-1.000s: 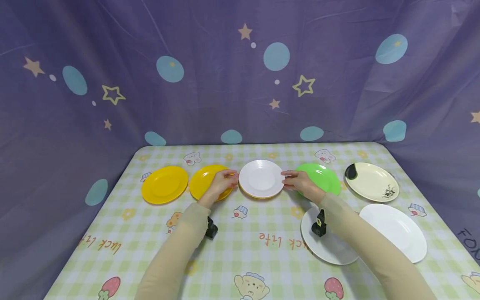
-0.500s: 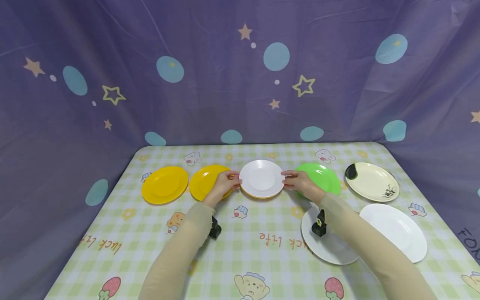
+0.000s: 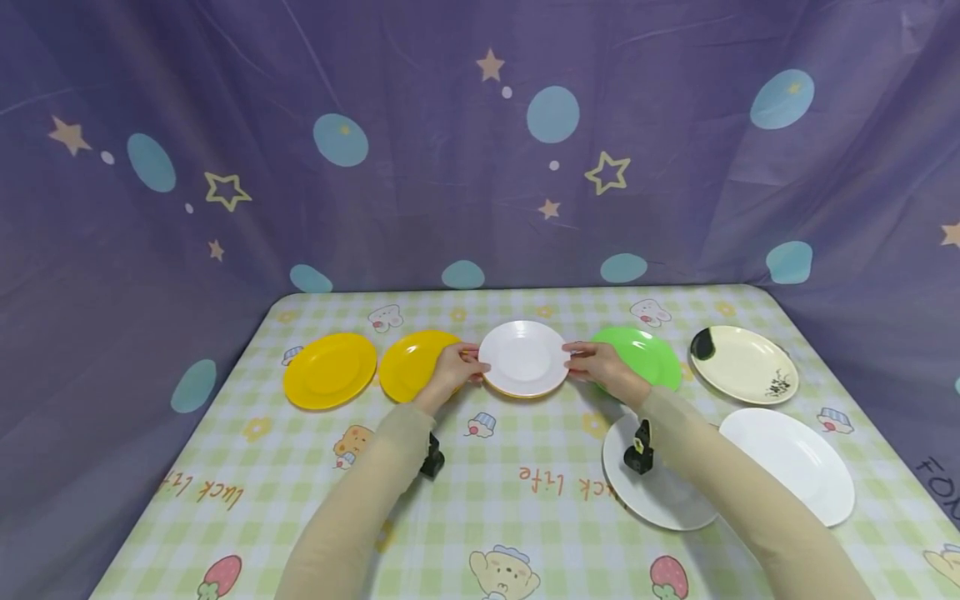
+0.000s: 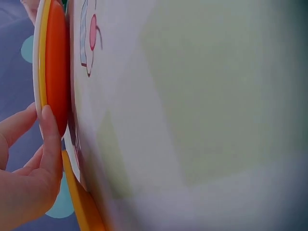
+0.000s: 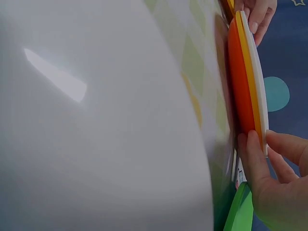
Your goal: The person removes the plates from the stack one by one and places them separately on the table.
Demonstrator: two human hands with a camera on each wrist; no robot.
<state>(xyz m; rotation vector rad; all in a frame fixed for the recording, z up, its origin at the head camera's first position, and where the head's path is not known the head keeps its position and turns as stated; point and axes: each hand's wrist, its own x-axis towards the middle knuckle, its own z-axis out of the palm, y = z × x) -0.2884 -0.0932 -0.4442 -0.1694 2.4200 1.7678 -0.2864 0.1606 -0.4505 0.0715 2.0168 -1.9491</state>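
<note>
A small white plate [image 3: 523, 358] is stacked on a yellow plate, of which the head view shows only a thin rim. From the left wrist view, the yellow rim [image 4: 43, 62] lies against the white one, with an orange underside [image 4: 57, 67] below. My left hand [image 3: 453, 369] pinches the stack at its left edge, thumb on top and fingers beneath. On the opposite edge my right hand [image 3: 604, 367] pinches both rims the same way. The right wrist view shows the stack [image 5: 244, 82] close to the tablecloth; whether it touches cannot be told.
Two yellow plates [image 3: 330, 372] [image 3: 408, 367] lie to the left. Rightward are a green plate [image 3: 645, 358], partly behind my right hand, and a cream plate [image 3: 742, 364] with dark decoration. Two large white plates [image 3: 795, 467] [image 3: 663, 500] lie nearer, one partly under my right forearm.
My left hand has shifted slightly right onto the stack's left edge, its thumb now over the white rim. The right hand and the plates look unmoved.
</note>
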